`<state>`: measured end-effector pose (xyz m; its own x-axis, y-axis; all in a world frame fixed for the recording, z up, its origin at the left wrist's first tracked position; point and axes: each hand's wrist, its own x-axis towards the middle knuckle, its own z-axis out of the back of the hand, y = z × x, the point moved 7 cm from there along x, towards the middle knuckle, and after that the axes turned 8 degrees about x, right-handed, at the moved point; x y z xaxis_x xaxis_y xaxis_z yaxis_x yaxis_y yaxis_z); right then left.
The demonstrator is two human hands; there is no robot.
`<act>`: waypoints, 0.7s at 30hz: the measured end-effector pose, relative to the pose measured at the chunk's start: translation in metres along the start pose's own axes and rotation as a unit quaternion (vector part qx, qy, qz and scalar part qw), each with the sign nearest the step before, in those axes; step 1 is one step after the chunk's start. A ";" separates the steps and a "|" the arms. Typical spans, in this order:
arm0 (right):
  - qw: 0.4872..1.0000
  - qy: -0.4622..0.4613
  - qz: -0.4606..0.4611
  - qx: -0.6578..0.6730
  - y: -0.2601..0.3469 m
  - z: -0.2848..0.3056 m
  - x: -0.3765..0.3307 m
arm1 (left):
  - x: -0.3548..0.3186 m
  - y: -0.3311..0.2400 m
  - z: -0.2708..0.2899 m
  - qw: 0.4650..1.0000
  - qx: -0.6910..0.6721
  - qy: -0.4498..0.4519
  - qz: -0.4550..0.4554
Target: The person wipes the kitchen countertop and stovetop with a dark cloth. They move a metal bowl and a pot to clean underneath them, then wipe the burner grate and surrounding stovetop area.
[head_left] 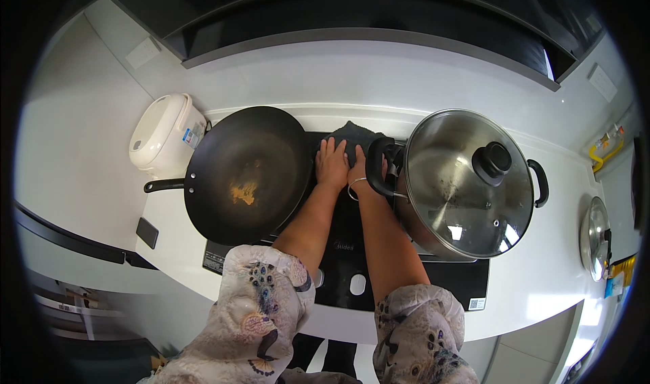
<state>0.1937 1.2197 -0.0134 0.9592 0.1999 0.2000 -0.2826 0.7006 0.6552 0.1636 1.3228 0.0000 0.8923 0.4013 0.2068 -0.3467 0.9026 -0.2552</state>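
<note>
A dark grey cloth (350, 135) lies bunched at the back of the black gas stove (345, 265), between a wok and a pot. My left hand (332, 164) rests flat on it, fingers stretched forward. Close beside it, my right hand (360, 171), with a bangle at the wrist, also presses on the cloth with its fingers extended. The pot's left handle hides part of that hand. On the left burner sits the dark wok (264, 157), a brownish residue patch inside it. The steel pot (423, 238) stands on the right, covered by a glass lid (440, 174).
A cream rice cooker (159, 133) stands behind the wok's handle (162, 185). A dark phone-like slab (147, 233) lies on the white counter (172, 221). Another lid (596, 238) leans at the far right. The range hood (379, 38) overhangs the back.
</note>
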 end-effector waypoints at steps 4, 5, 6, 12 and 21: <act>0.999 -0.018 0.015 -0.036 -0.018 -0.015 0.010 | -0.003 -0.001 0.002 1.000 -0.004 0.009 -0.014; 0.998 -0.011 0.028 -0.049 -0.024 -0.016 0.014 | 0.000 -0.003 0.001 0.999 -0.009 0.006 -0.034; 0.998 0.022 0.017 -0.056 -0.027 -0.021 0.011 | -0.004 0.005 0.002 0.999 -0.010 0.022 -0.039; 0.978 0.189 -0.071 -0.046 0.009 0.007 -0.031 | -0.052 0.015 0.015 0.998 0.005 0.053 -0.012; 0.978 0.163 0.003 -0.130 0.048 0.044 -0.116 | -0.129 0.033 0.046 0.986 -0.046 0.153 -0.057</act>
<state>0.0686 1.2000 0.0275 0.9213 0.3829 -0.0671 -0.3173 0.8406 0.4390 0.0237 1.3083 0.0080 0.9741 0.2202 -0.0522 -0.2248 0.9151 -0.3349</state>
